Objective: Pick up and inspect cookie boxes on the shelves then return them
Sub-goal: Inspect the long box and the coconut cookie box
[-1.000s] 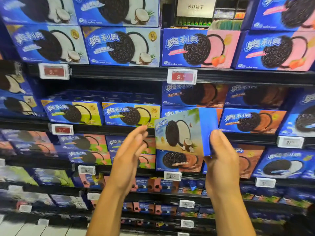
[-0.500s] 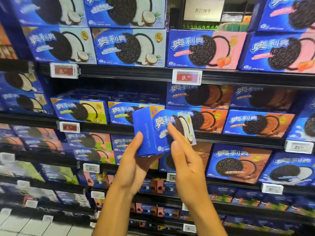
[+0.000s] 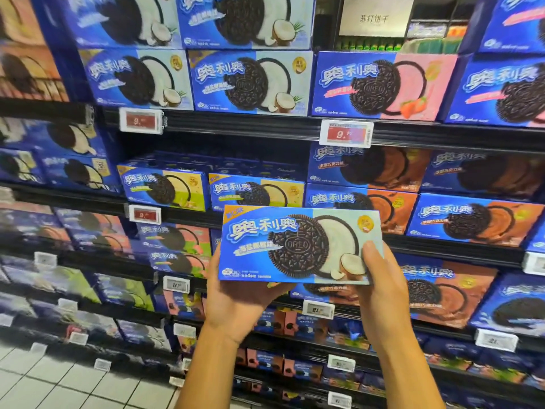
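Here, a cookie box (image 3: 298, 246) held up in front of the shelves (image 3: 265, 125), printed front turned flat toward the camera, long axis running left to right and close to level. Gripped at both ends: left hand (image 3: 239, 302) cupped under the lower left corner, fingers curled up behind and mostly hidden by the box; right hand (image 3: 380, 293) clamped on the right end, thumb (image 3: 372, 256) pressed on the front face, remaining fingers out of sight behind. Lifted clear of every shelf, touching no other stock, hanging in front of the row of yellow-green boxes (image 3: 165, 187) and the orange ones (image 3: 362, 205). Matching coconut-flavour boxes (image 3: 250, 82) stacked on the shelf above, up and slightly left of the held one, beyond a price tag (image 3: 345, 133) on the rail. Judging by the pose, mid-inspection, front side under view. For the return, probably a raise up and forward with the long axis kept parallel to the shelf edge; left hand the nearer to that coconut stack. No open slot clearly visible there, so exact return spot impossible to tell.
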A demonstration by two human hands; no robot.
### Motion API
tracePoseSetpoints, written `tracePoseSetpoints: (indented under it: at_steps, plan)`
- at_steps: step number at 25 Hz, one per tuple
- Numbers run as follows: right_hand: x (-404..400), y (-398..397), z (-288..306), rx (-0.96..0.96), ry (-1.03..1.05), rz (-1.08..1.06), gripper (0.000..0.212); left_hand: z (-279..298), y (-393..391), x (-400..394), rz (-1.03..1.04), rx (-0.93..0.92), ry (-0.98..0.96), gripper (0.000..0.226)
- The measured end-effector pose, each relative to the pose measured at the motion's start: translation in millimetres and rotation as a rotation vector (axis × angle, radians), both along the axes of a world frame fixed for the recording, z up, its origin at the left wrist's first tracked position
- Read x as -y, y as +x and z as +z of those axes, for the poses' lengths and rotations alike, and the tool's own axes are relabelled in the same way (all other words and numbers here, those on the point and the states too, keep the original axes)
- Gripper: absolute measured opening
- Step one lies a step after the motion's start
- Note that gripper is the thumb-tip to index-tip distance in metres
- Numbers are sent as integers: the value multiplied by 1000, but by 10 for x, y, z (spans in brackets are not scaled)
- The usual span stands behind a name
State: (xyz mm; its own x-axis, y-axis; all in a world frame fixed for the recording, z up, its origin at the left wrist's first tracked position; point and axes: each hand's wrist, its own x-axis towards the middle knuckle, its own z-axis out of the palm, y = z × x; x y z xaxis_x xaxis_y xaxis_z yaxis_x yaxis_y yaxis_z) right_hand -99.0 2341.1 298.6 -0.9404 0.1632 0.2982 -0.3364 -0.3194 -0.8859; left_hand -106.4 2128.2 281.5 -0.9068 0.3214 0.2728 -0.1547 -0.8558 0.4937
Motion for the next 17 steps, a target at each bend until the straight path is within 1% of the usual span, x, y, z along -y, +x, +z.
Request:
tracePoseSetpoints:
  at_steps: [1, 3, 5, 6, 9, 12, 14, 17]
  plan:
    - [-16, 12, 1, -19, -9, -18, 49, 0, -2, 7, 41, 25, -33, 58]
    - [-67, 26, 13, -62, -7, -77, 48, 23, -32, 30, 230, 73, -162, 43]
    - [-107, 32, 30, -80, 22, -145, 49, 70, -47, 54, 423, 58, -328, 31]
    - [-113, 31, 28, -73, 28, -173, 49, 80, -44, 58, 477, 49, -380, 31]
    - [-125, 37, -31, -38, 59, -203, 49, 74, 2, 51, 490, 19, -432, 35]
    - [-161, 57, -90, 0, 78, -182, 45, 42, 52, 29, 522, 30, -456, 48]
    - [-201, 69, -112, -8, 108, -187, 43, 37, 76, 27, 559, 3, -456, 46]
    - [-247, 99, -125, -36, 177, -188, 52, 57, 122, 44, 626, -91, -497, 42]
